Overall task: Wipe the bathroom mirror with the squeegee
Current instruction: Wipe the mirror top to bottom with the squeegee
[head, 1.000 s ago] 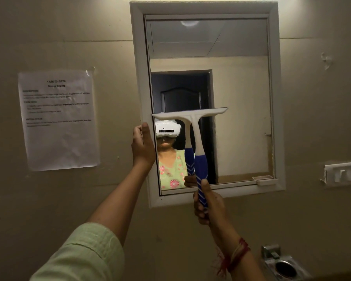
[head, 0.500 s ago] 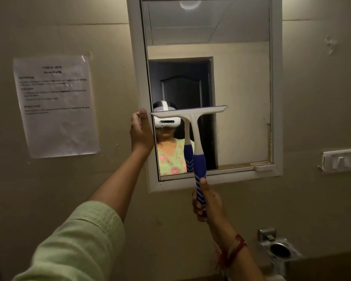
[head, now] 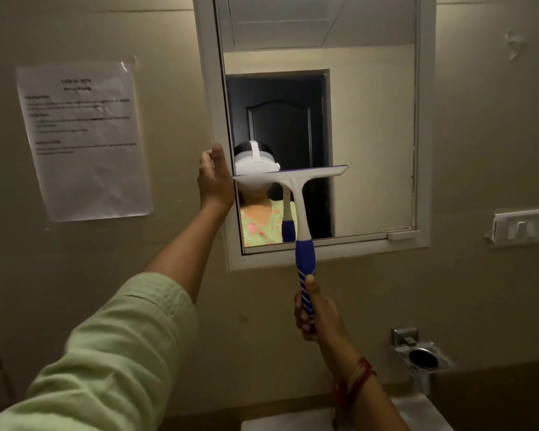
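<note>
The white-framed bathroom mirror [head: 371, 135] hangs on the beige wall, its top cut off by the frame edge. My right hand [head: 316, 309] grips the blue striped handle of a white squeegee [head: 296, 194], held upright. Its blade lies level across the lower left part of the glass. My left hand [head: 213, 178] holds the mirror frame's left edge, thumb on the frame's front. A person's reflection shows in the glass behind the squeegee.
A printed paper sheet [head: 84, 138] is taped to the wall left of the mirror. A white switch plate [head: 525, 227] sits at the right. A metal holder [head: 420, 356] juts out below right, above a white basin edge [head: 293, 423].
The view has tilted down, so the mirror sits higher in frame. The squeegee blade has moved down the glass a little. My left hand stays on the frame's left edge.
</note>
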Demonstrator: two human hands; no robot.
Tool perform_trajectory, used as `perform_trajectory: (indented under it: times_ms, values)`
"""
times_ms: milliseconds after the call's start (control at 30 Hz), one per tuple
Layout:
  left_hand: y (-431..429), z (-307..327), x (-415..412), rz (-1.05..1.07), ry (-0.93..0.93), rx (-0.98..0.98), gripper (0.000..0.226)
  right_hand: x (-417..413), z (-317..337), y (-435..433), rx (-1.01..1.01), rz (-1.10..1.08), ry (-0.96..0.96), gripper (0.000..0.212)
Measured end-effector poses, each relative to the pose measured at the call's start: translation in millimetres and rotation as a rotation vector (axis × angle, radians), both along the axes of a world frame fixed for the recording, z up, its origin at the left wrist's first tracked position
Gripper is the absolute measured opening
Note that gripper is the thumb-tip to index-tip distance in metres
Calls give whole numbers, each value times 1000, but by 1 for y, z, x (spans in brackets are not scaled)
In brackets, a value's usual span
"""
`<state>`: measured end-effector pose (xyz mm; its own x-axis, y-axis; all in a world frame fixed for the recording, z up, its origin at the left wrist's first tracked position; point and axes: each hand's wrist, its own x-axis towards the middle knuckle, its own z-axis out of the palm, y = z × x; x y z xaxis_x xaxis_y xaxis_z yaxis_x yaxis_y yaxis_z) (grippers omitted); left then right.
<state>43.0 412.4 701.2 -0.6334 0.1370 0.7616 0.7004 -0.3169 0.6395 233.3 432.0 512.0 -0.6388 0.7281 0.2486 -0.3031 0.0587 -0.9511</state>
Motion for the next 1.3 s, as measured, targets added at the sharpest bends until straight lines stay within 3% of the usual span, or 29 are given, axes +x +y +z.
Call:
perform_trajectory:
  times_ms: [1300]
  values:
    - [1, 2, 0, 26, -17, -6, 41, 21, -83, -14, -158, 7, -138, 48]
